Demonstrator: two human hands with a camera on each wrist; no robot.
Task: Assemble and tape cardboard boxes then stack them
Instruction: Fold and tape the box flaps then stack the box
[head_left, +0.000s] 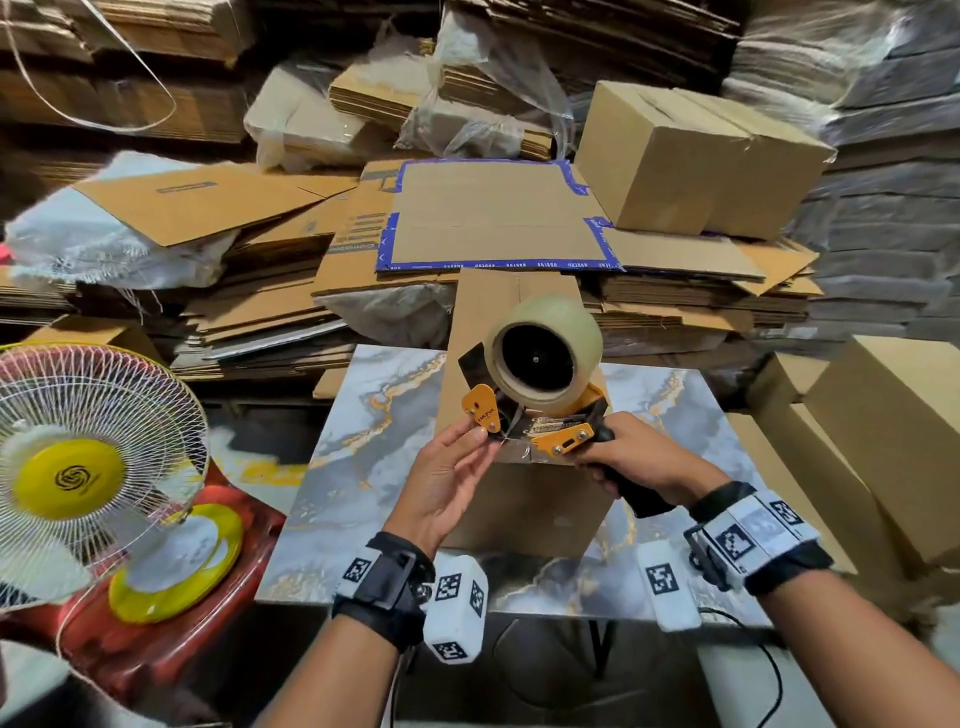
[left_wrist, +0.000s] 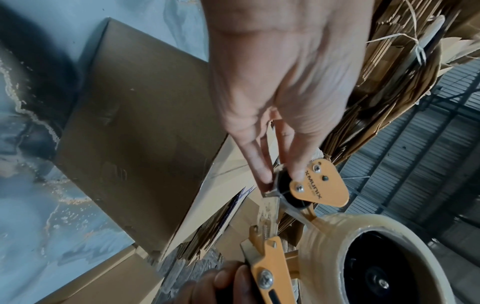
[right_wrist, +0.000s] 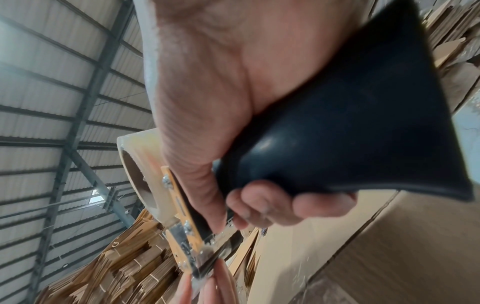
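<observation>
Head view: flat cardboard stacks (head_left: 260, 291) fill the background; a marbled worktop (head_left: 363, 467) sits in front, an electric fan (head_left: 93, 457) off to its left; two finished boxes (head_left: 696, 161) rest on the flat stock at far right, more boxes (head_left: 883, 441) beside the worktop on the right; so some output already exists, how much stacked I cannot tell.

Current box (head_left: 524, 493) stands on the worktop, centre, long axis running away from the person; top flaps closed, centre seam visible toward the far end; no tape strip can be made out on it, so I judge folding done, taping not yet begun, stacking still to follow.

Tape dispenser (head_left: 540, 400) held in the air just over the near end of the box; roll uppermost, its open core facing the person; black handle pointing back toward the right wrist, roller end toward the left.

Right hand (head_left: 639, 457) wrapped fully round the handle, fingers curled tight.

Left hand (head_left: 447, 478) mostly extended; fingertips (left_wrist: 265, 176) pinching the loose tape end at the roller, probably pulling it free to start the strip.
</observation>
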